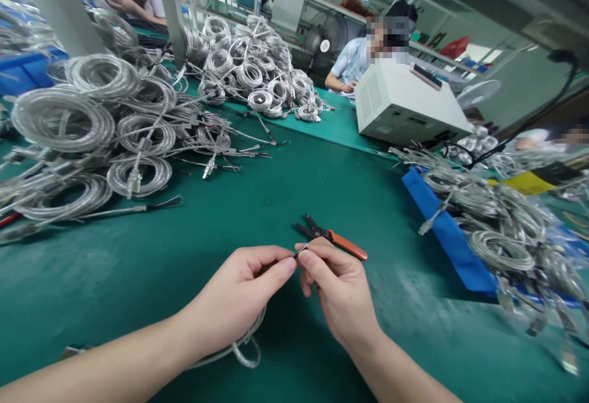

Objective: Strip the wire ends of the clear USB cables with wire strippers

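Head view, and both hands are low at centre, meeting fingertip to fingertip. The left hand [234, 299] pinches the cable [246, 354] between thumb and forefinger. The right hand [338, 295] nips the same cable just beside it, other fingers curled in. A thin tip [301, 249] pokes up between the two pinches. The rest of the cable drops under the left palm and loops on the mat [322, 170] at 6 o'clock.

By the look of it, this is light, limp stuff. The clear jacket is likely slick, and the fine end would bend or fray easily. The best hold is on the jacket just behind the tip, close in, not on the bare end.

Just past the right knuckles, at 1 o'clock, lie orange-handled cutters [331, 237], untouched. Coils [92, 127] heap up at 10 o'clock, with more at 12. At 3 o'clock another pile spills over a blue sheet [451, 237]. A white box [405, 105] sits at 2 o'clock, with a person seated behind it.
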A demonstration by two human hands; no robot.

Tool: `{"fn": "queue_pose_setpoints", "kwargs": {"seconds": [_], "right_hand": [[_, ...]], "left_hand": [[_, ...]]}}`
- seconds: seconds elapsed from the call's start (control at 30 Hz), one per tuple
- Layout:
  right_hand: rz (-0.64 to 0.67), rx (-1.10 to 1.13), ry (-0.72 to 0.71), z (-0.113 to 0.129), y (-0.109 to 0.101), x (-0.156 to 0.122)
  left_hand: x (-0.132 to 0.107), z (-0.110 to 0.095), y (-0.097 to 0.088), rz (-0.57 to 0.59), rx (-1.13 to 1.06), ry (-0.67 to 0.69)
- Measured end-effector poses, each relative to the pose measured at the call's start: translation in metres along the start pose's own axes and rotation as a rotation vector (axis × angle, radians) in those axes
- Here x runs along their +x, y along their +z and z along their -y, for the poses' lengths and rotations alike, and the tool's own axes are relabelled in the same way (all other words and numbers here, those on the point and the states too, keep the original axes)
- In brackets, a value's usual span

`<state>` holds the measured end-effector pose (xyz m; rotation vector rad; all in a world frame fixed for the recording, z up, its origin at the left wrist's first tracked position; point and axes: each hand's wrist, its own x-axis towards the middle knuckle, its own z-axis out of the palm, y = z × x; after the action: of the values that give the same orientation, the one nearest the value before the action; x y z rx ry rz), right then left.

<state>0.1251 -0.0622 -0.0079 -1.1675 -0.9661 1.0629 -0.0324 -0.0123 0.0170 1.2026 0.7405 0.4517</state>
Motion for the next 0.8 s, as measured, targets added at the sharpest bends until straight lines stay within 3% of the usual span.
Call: {"fn": "queue_pose_setpoints", "kwargs": {"seconds": [0.47,0.8], "right_hand": [[0.039,0.041,0.024,-0.002,0.0,-0.003],[-0.056,0.192,0.21,0.011,0.008,-0.002]], "left_hand": [[-0.001,0.002,-0.004,0.021,-0.003,-0.022],[-0.004,0.007,0.001,-0.036,-0.034,0.043]]}}
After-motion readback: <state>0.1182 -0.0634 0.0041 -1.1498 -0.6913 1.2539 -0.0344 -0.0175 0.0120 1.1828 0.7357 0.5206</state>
